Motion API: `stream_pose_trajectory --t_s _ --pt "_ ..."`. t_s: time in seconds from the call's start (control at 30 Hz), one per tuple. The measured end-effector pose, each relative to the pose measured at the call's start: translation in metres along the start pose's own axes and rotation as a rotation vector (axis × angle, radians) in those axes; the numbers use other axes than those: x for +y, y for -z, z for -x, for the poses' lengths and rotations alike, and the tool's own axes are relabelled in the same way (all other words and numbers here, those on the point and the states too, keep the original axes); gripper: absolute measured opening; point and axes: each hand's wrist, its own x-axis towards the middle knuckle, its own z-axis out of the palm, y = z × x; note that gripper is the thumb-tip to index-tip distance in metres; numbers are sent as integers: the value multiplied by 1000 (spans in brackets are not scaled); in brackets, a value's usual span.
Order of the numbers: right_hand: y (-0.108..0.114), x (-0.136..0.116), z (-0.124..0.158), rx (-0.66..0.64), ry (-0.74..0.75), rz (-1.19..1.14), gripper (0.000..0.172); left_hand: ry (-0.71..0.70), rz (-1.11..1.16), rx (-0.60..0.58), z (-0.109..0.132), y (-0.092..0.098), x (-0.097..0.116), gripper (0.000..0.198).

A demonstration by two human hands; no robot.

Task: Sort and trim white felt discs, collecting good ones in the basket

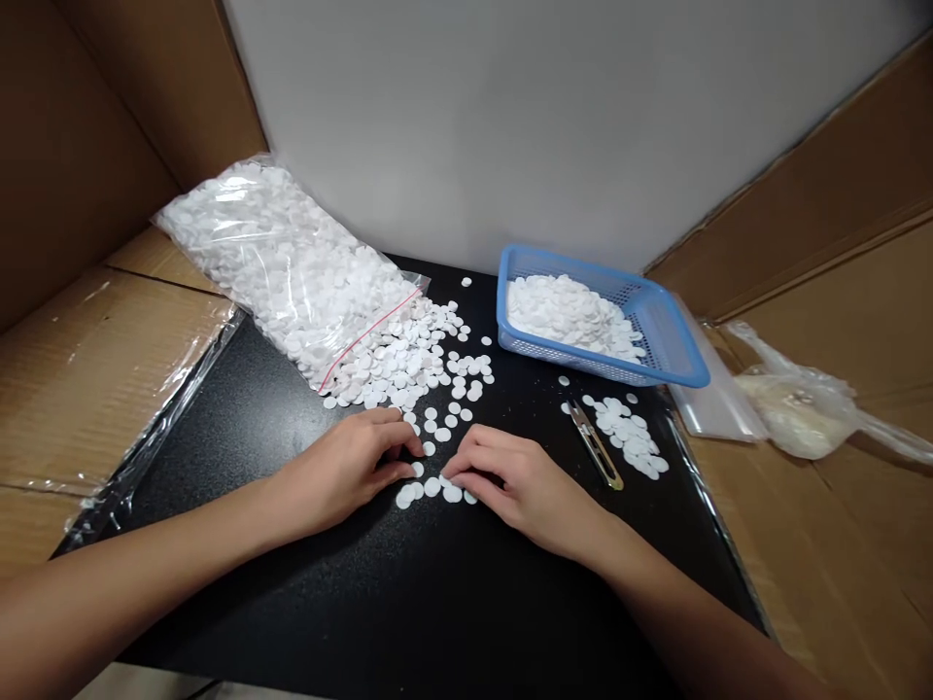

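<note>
At the left, a clear plastic bag [248, 219] is being swollen by white discs [306, 292], its red-lined mouth [375, 335] being turned toward the middle of the black tabletop [364, 612]. Nearer than that mouth, the left hand [357, 462] is being held low, fingers curled, thumb and forefinger slightly parted beside the loose discs [432, 486], which are being spread between both hands and back to the bag. The right hand [502, 476] is being rested over a few, thumb and forefinger nearly together (whether one is being pinched cannot be told). Farther right, more discs are being held in a blue basket [669, 335]; nearer, thread snips [594, 442] are being flanked by a small disc pile [628, 437]. Beyond, a knotted plastic bag [802, 413] is being supported by cardboard [838, 515].
</note>
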Motion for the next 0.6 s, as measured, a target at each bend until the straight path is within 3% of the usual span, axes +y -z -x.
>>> stream_pose_trajectory --t_s 0.17,0.33,0.6 --pt "-4 -3 -10 76 -13 98 14 -41 19 61 3 8 -8 18" --pt "-9 2 -18 26 2 231 21 -65 -37 125 6 18 -15 18" --pt "-4 -4 -4 72 -57 46 16 -89 -56 56 7 9 -15 18"
